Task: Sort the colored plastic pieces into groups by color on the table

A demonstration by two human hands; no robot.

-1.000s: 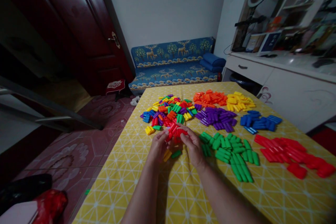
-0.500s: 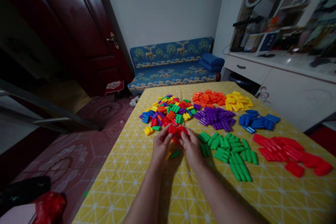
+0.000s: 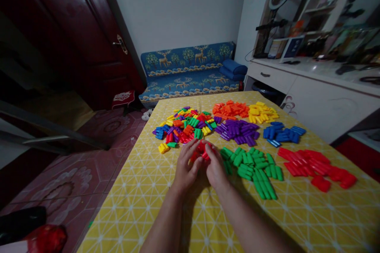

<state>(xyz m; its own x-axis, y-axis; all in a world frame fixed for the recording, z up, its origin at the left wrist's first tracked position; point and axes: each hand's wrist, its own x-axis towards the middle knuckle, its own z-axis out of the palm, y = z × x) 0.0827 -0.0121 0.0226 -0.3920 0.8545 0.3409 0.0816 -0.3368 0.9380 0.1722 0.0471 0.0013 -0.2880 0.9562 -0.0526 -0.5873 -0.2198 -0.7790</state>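
Observation:
Over the yellow table, my left hand [image 3: 186,166] and my right hand [image 3: 216,168] are close together, both closed around red plastic building pieces [image 3: 203,151]. Fingers cover much of the red pieces, so how they join cannot be told. Just beyond my hands is a mixed pile of coloured pieces [image 3: 190,120]. Beside my right hand lies a group of green pieces [image 3: 253,162], some joined in rows. Further right are red pieces [image 3: 316,164], and behind the green ones is a purple heap [image 3: 239,131].
Orange pieces [image 3: 230,108], yellow pieces [image 3: 263,112] and blue pieces [image 3: 283,133] lie in separate heaps on the patterned tablecloth [image 3: 142,209]. Past the table's far edge stands a blue sofa [image 3: 190,65]. A white dresser [image 3: 314,99] is at the right.
My fingers have curled further around the red pieces and my hands have tilted inward. The green and yellow pieces seen under my hands before no longer show. The view has turned slightly right.

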